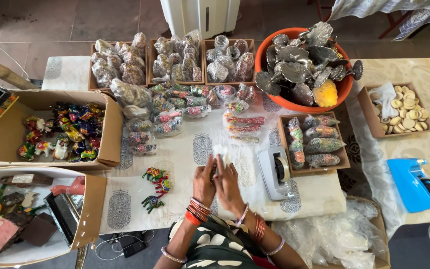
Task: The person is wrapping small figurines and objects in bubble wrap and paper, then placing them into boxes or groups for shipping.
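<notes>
Both hands, left point(204, 183) and right point(228, 185), pinch a small, thin, clear bag point(220, 152), pale and crumpled, above the tablecloth point(185, 149).

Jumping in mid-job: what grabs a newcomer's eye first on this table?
The round orange plastic tub of silvery metal leaf-shaped dishes at the far right. Then the open cardboard box of bright painted animal figures at left. At centre, both hands pinch a small clear plastic bag.

Stacked red and orange bangles on both wrists, pale bangles higher up, perhaps a dark white-patterned garment.
</notes>
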